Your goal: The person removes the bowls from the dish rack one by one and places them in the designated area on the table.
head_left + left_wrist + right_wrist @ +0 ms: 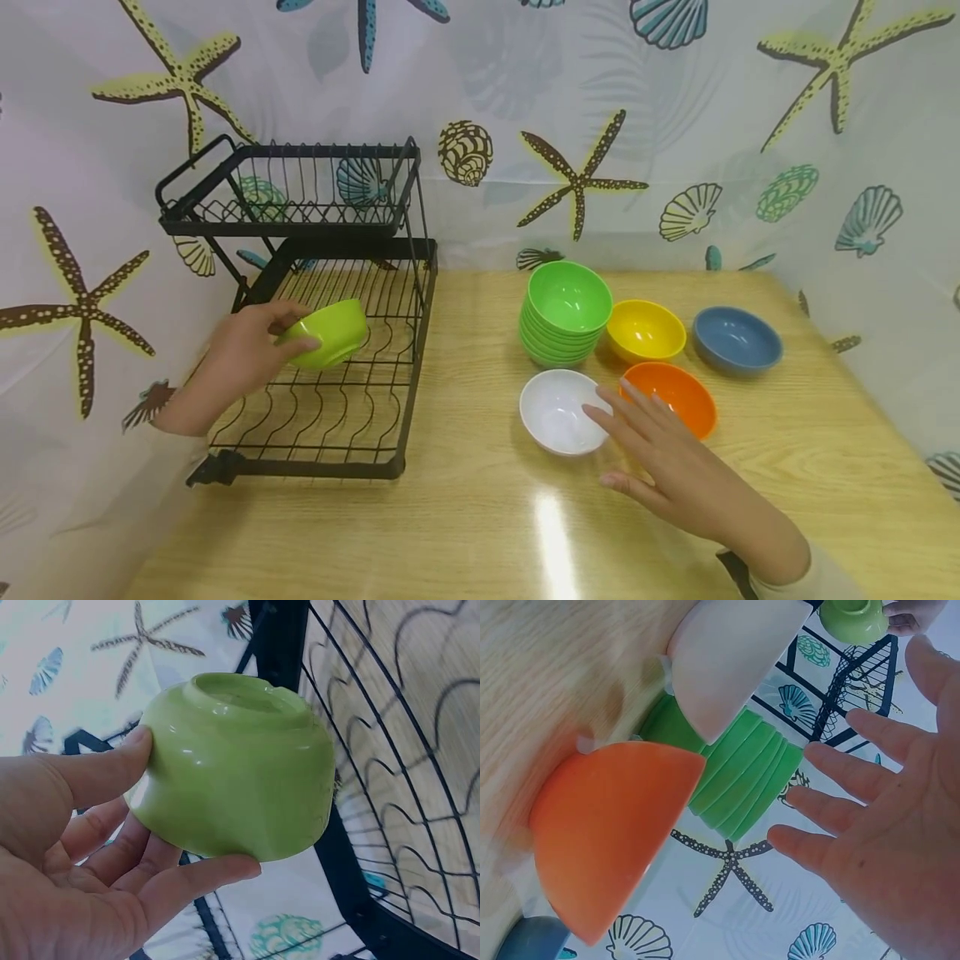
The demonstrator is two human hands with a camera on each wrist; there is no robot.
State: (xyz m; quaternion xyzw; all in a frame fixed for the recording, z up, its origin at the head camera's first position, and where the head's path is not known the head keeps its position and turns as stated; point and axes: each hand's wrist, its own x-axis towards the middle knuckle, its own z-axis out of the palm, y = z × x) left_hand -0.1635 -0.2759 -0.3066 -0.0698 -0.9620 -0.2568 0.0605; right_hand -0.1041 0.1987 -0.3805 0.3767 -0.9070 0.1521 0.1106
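My left hand (251, 346) grips a lime-green bowl (333, 333) by its rim, tilted on its side above the lower tier of a black dish rack (408, 400). In the left wrist view the bowl's foot and outer wall (240, 772) show, with thumb and fingers around the edge. My right hand (675, 467) is held over the table with fingers spread and straight, holding nothing. Nearest to it are a white bowl (558, 412) and an orange bowl (671, 396), both standing upright; whether the fingers touch either cannot be told from the head view.
Behind the white bowl stands a stack of several green bowls (566, 312). A yellow bowl (645, 331) and a blue bowl (737, 340) sit to its right. The rack's upper tier (285, 229) overhangs the back of its lower one. A patterned curtain (495, 100) encloses the wooden table (465, 517).
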